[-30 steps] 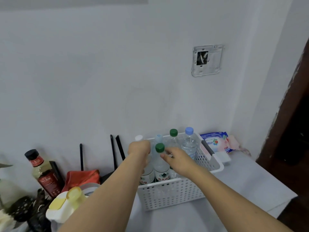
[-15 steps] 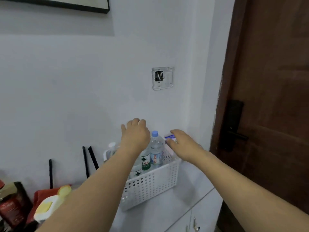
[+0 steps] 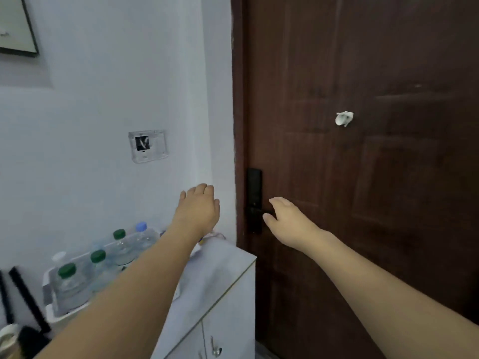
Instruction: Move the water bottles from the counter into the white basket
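Observation:
Several clear water bottles stand upright in the white basket (image 3: 53,310) at the lower left: one with a green cap (image 3: 67,270), another green-capped one (image 3: 98,256), a third (image 3: 119,233), and a blue-capped one (image 3: 141,226). My left hand (image 3: 198,209) hovers above the counter's right end, past the basket, fingers relaxed and holding nothing. In front of the brown door floats my right hand (image 3: 286,220), also empty, fingers loosely extended. My left forearm hides the basket's front right part.
The white counter (image 3: 220,265) ends at a cabinet edge beside the brown door (image 3: 363,177), which carries a black lock handle (image 3: 254,200). A wall socket plate (image 3: 147,146) is above the basket. Black sticks (image 3: 26,296) lean at the far left.
The view has swung right and up, away from the basket toward the door. Both hands have left the bottles, lifted and moved right, empty.

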{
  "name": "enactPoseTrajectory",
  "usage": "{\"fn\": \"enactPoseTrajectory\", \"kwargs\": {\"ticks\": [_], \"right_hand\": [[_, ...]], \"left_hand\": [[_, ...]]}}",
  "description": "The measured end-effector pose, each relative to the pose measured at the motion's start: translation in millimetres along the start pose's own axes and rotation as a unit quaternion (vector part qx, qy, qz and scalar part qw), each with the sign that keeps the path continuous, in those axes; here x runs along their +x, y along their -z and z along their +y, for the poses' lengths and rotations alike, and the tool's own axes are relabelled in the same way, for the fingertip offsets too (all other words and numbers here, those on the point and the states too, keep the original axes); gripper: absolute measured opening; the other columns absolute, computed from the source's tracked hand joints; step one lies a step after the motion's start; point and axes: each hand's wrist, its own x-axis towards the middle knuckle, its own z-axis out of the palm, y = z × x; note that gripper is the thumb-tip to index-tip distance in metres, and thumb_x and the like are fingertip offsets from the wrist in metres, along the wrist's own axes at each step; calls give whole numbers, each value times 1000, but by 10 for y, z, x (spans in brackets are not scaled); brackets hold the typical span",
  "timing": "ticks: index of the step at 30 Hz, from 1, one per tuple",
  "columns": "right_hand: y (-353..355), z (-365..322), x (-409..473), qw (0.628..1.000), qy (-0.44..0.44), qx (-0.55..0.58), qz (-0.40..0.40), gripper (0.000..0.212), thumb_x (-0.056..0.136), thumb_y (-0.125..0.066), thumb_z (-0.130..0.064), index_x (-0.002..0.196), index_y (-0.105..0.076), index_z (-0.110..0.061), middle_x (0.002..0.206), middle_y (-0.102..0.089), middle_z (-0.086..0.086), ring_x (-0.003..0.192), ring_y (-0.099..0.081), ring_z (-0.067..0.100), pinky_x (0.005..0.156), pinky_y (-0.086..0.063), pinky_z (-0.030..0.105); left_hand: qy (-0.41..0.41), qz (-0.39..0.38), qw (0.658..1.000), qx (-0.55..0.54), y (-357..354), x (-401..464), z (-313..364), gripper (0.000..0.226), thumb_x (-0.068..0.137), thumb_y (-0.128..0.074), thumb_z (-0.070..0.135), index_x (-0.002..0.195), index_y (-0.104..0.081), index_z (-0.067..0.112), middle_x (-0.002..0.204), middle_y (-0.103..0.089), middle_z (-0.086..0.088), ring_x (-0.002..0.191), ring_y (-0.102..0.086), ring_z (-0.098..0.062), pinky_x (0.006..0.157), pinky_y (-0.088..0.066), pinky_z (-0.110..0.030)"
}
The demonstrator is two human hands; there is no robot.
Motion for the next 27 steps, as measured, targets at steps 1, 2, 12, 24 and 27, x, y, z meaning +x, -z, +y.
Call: {"fn": "enactPoseTrajectory", "kwargs": {"ticks": [1,2,12,24,27], "right_hand": [[118,166,-98,1000,-14,-10,7,58,101,-38,-35,150,-22,-8,158,-21,8,145,-16,23,118,-16,35],[230,327,-197,999,-26,-21,16,59,101,-38,-35,150,-22,-8,159,-20,8,145,-15,22,118,-15,34],[1247,1522,-1440,973,-191,-80,105,61,98,-42,-38,150,-24,-10,157,-24,7,144,-20,25,117,-21,41],[2172,2280,-3471,877,-420,-145,185,53,100,-37,-28,146,-26,-5,154,-29,9,140,-26,27,112,-24,37],[2368,2365,-4017,846,-468,-154,207,54,100,-36,-28,147,-24,-4,155,-27,9,141,-23,25,112,-22,35]], "left_hand": [[-15,6,1000,-8,1,20,207,39,100,-37,24,132,-48,5,133,-52,-11,117,-48,-32,101,-34,-43],[-33,11,999,-17,2,35,418,38,100,-37,24,130,-49,4,132,-53,-12,115,-50,-33,99,-35,-43],[-208,-4,966,-152,97,28,2551,43,101,-38,26,138,-45,6,141,-48,-13,124,-47,-32,108,-34,-47],[-450,15,836,-312,365,-712,4968,36,102,-39,25,130,-51,5,129,-54,-11,117,-51,-28,103,-38,-37],[-510,0,796,-326,537,-1033,5535,40,103,-36,23,135,-46,2,136,-50,-14,122,-46,-29,105,-34,-37]]}}
